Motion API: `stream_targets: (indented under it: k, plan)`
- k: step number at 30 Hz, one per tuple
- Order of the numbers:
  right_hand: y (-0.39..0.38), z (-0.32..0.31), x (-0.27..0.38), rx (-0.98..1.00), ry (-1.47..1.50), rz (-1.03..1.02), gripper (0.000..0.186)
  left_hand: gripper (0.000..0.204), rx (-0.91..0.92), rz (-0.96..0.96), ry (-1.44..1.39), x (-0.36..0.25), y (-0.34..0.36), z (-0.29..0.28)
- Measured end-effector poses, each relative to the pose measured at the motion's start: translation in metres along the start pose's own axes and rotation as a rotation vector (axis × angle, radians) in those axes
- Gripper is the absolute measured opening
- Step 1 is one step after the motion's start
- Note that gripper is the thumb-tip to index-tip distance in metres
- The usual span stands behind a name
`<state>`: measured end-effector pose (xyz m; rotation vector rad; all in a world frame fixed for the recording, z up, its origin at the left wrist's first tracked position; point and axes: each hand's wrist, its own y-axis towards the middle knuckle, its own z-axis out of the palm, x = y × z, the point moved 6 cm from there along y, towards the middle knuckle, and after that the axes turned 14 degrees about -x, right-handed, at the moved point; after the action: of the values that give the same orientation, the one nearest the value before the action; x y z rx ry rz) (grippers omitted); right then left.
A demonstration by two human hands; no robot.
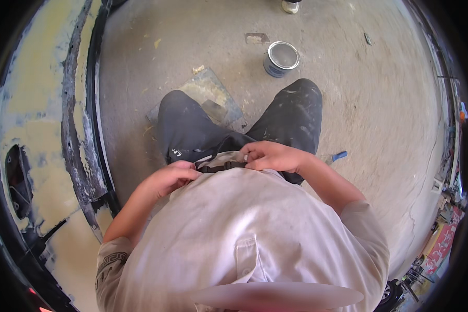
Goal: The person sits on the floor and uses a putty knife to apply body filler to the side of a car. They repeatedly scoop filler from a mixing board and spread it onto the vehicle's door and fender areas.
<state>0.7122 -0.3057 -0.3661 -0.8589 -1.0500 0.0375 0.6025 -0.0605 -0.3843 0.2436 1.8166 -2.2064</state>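
Note:
A black strap (211,169) with a plastic buckle (229,165) runs across my waist, over the front of my pale shirt (229,203). At its left end, my left hand (176,177) is closed, thumb and fingers pinched by the strap. My right hand (269,156) has its fingers curled in at the other end, beside the buckle. What lies inside the fingertips is partly hidden on both sides. Below my hands are my dark, dust-marked trousers (291,114), knees bent and apart.
A lidded metal can (283,56) stands on the concrete floor beyond my right knee. A smeared flat board (208,86) lies between my knees. The blue-handled scraper (339,155) rests at right. Along the left is a putty-patched vehicle panel (41,135). Clutter (442,234) lines the right.

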Motion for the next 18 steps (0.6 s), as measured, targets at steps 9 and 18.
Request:
stream_targets:
  k: [9,18]
  plan:
    - [0.009,0.014,0.051,-0.026,-0.212,-0.077,0.041,0.048,0.221,0.115,0.322,-0.085,0.000,0.060]
    - [0.016,0.020,0.063,-0.027,-0.294,-0.278,0.026,0.045,-0.102,0.197,0.491,-0.072,-0.002,0.001]
